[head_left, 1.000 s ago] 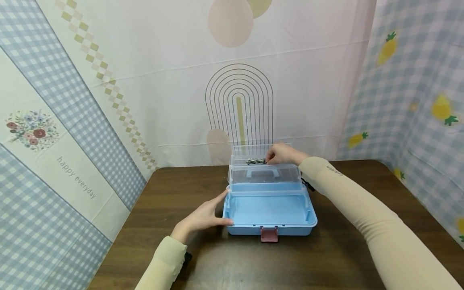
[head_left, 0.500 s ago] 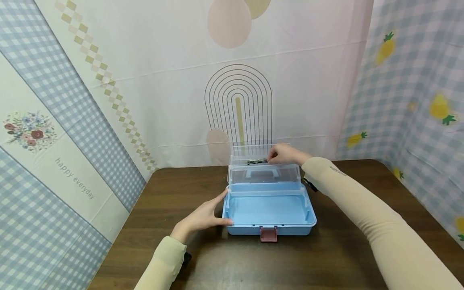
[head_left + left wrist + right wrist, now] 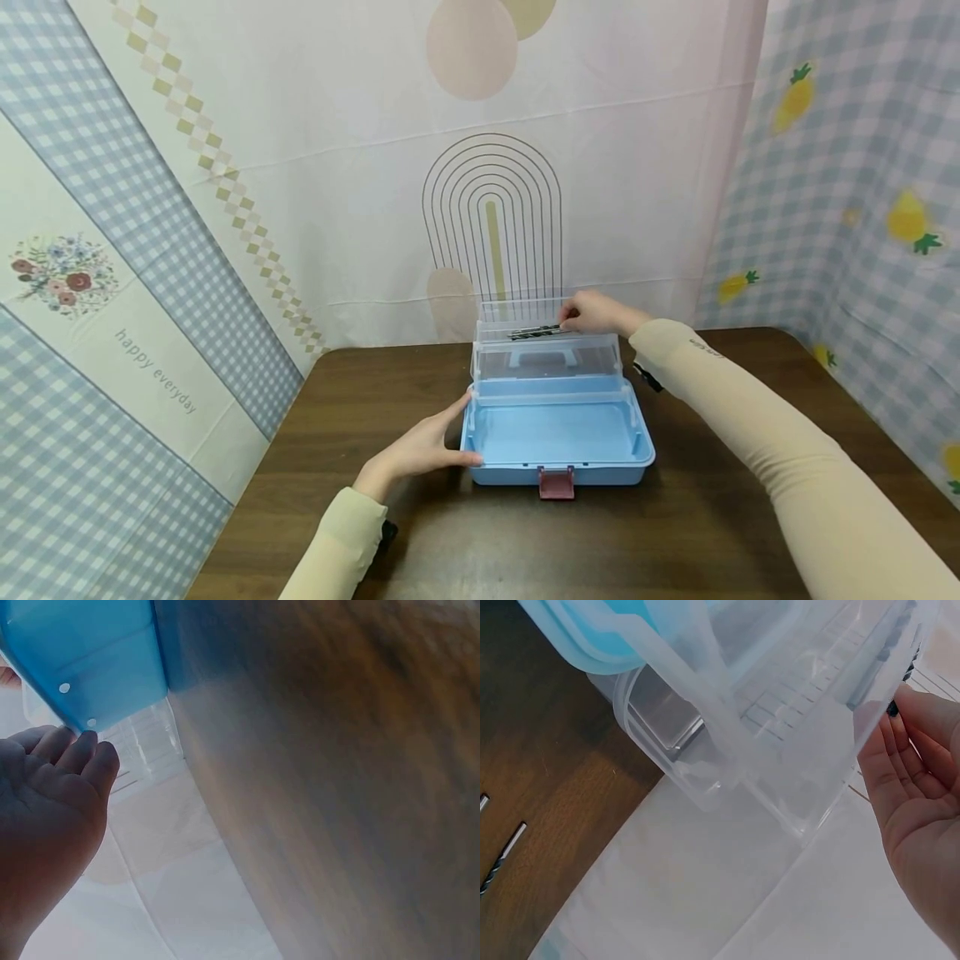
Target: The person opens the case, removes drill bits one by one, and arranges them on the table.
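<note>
My right hand (image 3: 588, 313) is over the upper clear tray (image 3: 498, 333) of a blue storage box (image 3: 558, 477), pinching the end of a dark twist drill bit (image 3: 913, 664) between thumb and fingertips. Several drill bits (image 3: 528, 334) lie together in that tray, and the pinched one slants up from them toward the fingers. At the box's left side my left hand (image 3: 420, 446) rests with fingers spread, thumb at the front corner and index finger further back along the rim. The left wrist view shows the other fingertips (image 3: 88, 746) at the blue wall.
The box stands open on a dark wooden table (image 3: 360, 392), its pink latch (image 3: 557, 484) hanging in front. Loose drill bits (image 3: 506, 855) lie on the wood in the right wrist view. A patterned cloth (image 3: 360, 208) hangs close behind the box.
My right hand has shifted slightly right and up, and the pinched drill bit now tilts up at the hand's end. The left hand and the box have stayed in place.
</note>
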Motion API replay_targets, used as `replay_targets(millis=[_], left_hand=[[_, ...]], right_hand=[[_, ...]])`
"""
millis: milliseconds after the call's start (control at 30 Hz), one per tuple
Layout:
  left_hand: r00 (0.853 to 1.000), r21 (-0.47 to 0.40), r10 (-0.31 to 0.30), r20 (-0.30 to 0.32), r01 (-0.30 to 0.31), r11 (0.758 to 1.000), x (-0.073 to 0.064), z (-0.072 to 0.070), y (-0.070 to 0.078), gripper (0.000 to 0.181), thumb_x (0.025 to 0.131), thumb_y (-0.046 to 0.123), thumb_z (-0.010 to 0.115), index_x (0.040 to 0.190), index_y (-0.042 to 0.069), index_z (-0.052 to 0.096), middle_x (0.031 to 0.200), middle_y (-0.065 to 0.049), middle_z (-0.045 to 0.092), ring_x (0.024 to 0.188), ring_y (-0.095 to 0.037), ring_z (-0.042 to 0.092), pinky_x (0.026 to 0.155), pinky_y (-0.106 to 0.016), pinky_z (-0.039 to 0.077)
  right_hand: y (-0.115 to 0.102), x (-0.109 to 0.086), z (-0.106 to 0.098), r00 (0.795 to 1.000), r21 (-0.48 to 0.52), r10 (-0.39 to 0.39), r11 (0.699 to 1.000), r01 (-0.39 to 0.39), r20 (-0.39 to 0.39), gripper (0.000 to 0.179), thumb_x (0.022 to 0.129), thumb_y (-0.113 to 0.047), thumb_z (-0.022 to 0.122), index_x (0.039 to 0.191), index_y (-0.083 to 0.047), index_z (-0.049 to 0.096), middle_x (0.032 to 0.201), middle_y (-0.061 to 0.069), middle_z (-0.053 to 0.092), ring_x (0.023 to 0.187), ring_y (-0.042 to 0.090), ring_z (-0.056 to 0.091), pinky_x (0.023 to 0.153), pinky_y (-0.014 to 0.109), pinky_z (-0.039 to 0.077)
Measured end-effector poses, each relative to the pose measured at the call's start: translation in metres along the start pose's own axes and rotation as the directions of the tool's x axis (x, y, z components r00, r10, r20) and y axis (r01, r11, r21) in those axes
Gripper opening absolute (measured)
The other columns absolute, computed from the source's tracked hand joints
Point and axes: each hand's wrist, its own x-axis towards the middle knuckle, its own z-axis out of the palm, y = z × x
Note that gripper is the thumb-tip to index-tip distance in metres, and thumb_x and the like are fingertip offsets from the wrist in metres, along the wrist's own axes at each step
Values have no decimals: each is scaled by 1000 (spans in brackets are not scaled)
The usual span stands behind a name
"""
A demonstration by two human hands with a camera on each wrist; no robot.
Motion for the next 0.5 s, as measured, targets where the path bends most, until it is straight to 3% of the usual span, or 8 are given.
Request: replay_targets(millis=[200,500], left_hand=[[1000,14,6,-1,-6,1000,-6,0,-4,109,79,62,78,162,39,10,165,3,20,148,-22,29,114,-51,33],[999,13,32,8,-32,999,-14,-1,-7,109,79,62,78,162,39,11,165,7,19,148,-20,28,114,-51,32]], right_hand=[[-10,-9,-1,999,28,31,999,-30,-28,15,101,-8,61,105,2,72,91,15,70,77,23,64,71,36,52],[-21,-23,1,997,61,29,998,-24,-70,16,101,-9,62,107,3,71,96,17,70,79,21,63,74,38,52]])
